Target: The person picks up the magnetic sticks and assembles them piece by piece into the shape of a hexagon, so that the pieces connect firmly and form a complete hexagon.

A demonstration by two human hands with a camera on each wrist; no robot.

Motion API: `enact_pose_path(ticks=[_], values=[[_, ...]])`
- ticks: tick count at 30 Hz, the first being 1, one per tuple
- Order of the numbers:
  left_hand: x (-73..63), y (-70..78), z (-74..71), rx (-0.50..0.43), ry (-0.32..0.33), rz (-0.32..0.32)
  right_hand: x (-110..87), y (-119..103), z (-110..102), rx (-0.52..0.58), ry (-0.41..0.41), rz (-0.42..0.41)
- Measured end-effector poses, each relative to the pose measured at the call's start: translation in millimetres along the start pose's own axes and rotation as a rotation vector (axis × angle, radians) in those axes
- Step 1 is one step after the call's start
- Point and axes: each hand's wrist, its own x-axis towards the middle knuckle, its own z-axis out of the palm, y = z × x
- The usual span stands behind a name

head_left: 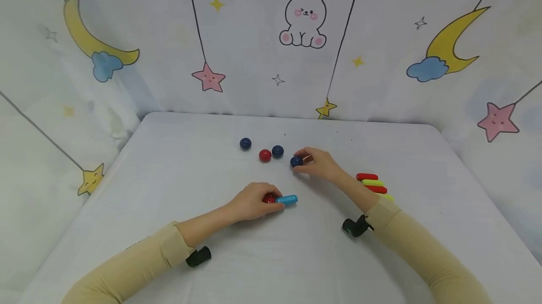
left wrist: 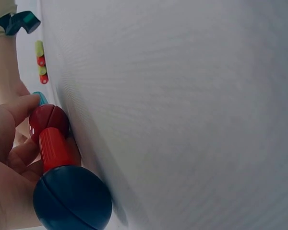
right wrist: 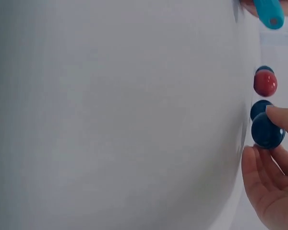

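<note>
My left hand [head_left: 250, 203] grips a joined piece low over the table. In the left wrist view that piece runs from a dark blue ball [left wrist: 72, 199] through a short red rod [left wrist: 56, 148] to a red ball [left wrist: 48, 122]. A light blue rod [head_left: 289, 200] sticks out past the red ball toward the right, its far end free. With thumb and fingers, my right hand [head_left: 319, 165] pinches another dark blue ball [head_left: 296, 161]. Left of this ball are a loose dark blue ball [head_left: 277, 151] and a red ball [head_left: 265, 155].
Farther left lies one more dark blue ball [head_left: 245, 143]. Red rods [head_left: 366, 177] and yellow-green rods [head_left: 372, 183] lie side by side beyond my right forearm, partly covered by it. Black wrist devices [head_left: 355, 227] hang at both cuffs. A patterned curtain [head_left: 254, 36] encloses the white table [head_left: 190, 153].
</note>
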Motion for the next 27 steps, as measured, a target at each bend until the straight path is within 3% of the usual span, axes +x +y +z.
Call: enact_pose_path(ticks=[7,15,27], values=[[-1.0,0.5,-1.1,-0.014,0.005,0.007,-28.9,0,2,0.015,-0.076,-0.040],[-1.5,1.1,-1.2,-0.009,0.005,0.016,-56.3,3,1,0.050,-0.110,-0.075],[-1.7,0.1,-1.0,-0.023,0.013,0.013,-73.3,2,4,0.096,-0.149,-0.149]])
